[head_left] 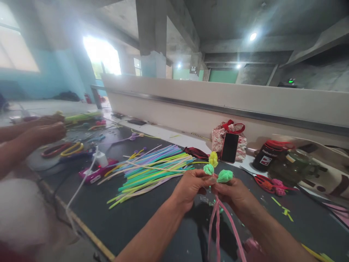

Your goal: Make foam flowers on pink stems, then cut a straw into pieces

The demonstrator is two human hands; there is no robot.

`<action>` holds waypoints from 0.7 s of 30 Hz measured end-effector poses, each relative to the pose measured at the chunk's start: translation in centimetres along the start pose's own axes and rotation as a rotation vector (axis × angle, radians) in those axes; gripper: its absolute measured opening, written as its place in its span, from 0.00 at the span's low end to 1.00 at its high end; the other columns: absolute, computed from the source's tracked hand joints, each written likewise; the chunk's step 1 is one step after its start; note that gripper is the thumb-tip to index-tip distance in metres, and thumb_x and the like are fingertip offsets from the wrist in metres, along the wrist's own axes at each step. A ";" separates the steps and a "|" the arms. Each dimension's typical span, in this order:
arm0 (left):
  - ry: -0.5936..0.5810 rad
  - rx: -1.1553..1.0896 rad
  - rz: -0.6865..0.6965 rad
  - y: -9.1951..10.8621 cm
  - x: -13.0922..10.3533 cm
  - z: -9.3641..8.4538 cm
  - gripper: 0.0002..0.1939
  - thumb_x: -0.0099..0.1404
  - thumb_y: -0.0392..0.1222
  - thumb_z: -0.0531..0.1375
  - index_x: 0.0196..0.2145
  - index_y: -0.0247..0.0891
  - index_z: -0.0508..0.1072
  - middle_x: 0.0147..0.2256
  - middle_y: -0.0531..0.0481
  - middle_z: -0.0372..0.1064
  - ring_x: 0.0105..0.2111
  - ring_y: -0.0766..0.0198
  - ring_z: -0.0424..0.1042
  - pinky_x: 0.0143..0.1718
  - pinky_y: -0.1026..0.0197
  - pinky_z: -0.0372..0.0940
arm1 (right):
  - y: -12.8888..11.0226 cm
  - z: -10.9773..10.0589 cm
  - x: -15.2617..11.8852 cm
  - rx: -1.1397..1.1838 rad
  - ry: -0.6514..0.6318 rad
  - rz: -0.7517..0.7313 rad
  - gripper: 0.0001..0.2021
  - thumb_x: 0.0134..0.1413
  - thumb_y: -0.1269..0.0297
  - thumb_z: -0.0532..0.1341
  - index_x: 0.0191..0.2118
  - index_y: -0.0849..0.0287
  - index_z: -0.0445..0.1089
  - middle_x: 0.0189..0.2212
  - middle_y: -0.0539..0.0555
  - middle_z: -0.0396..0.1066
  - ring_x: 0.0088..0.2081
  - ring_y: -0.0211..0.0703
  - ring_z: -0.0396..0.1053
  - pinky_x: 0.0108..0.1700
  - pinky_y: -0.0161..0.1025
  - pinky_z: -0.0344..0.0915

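With the left hand (191,185) and right hand (231,191) pinched together on the pink stems (217,227) above the dark tabletop (109,225), grip close beneath the green bobbles (225,176) to limit twisting or slip

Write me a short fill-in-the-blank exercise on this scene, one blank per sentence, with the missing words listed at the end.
1. The left hand and right hand hold fuzzy stems whose hanging ends are coloured ____.
2. Of the three fluffy buds above the hands, two are green and one is ____.
3. The phone stands before a patterned bag with handles coloured ____.
4. From the camera, the black bottle stands to the phone's ____.

Missing words: pink; yellow; red; right.
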State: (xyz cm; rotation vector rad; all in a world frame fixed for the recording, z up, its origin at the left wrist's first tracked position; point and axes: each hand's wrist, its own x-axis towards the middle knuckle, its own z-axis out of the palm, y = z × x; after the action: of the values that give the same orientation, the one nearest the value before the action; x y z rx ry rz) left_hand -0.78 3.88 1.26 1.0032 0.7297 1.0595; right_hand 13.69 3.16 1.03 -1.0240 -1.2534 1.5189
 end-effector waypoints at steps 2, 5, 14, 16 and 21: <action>0.005 0.017 -0.023 -0.2 0.2 -0.1 0.14 0.42 0.44 0.66 0.26 0.32 0.74 0.21 0.52 0.66 0.19 0.74 0.58 0.21 0.68 0.49 | 0.3 -0.2 0.1 -0.032 0.010 0.006 0.11 0.32 0.59 0.68 0.19 0.61 0.69 0.15 0.47 0.60 0.19 0.32 0.52 0.21 0.32 0.48; 0.005 0.018 -0.035 -0.5 0.3 -0.1 0.13 0.43 0.43 0.65 0.26 0.31 0.74 0.20 0.52 0.64 0.18 0.74 0.58 0.20 0.68 0.49 | 0.7 -0.4 0.4 -0.049 0.029 0.015 0.10 0.33 0.60 0.68 0.20 0.61 0.70 0.15 0.47 0.61 0.19 0.33 0.53 0.22 0.32 0.48; 0.121 -0.222 -0.083 -0.4 0.8 -0.2 0.13 0.44 0.43 0.65 0.28 0.35 0.73 0.25 0.53 0.66 0.23 0.73 0.63 0.21 0.70 0.52 | -0.1 0.1 0.0 0.079 0.031 0.069 0.10 0.39 0.59 0.65 0.24 0.62 0.71 0.19 0.48 0.63 0.21 0.32 0.57 0.23 0.30 0.53; 0.128 -0.244 -0.092 -0.3 0.8 -0.3 0.13 0.44 0.43 0.65 0.29 0.35 0.73 0.25 0.53 0.66 0.24 0.73 0.64 0.21 0.71 0.52 | -0.3 0.3 -0.3 0.089 -0.007 0.087 0.11 0.41 0.58 0.64 0.24 0.62 0.70 0.19 0.49 0.64 0.21 0.32 0.57 0.24 0.31 0.54; 0.117 -0.243 -0.082 -0.4 0.8 -0.5 0.14 0.45 0.43 0.65 0.30 0.34 0.73 0.25 0.53 0.66 0.24 0.73 0.63 0.23 0.70 0.54 | -0.3 0.6 -0.5 0.023 -0.022 0.119 0.10 0.40 0.60 0.65 0.27 0.62 0.71 0.18 0.48 0.64 0.19 0.31 0.57 0.22 0.30 0.54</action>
State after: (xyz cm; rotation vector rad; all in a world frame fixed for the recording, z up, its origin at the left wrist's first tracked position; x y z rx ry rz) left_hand -0.79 4.72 0.70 0.7031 0.7116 1.1126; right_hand 13.30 2.52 1.41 -1.0861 -1.2058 1.6350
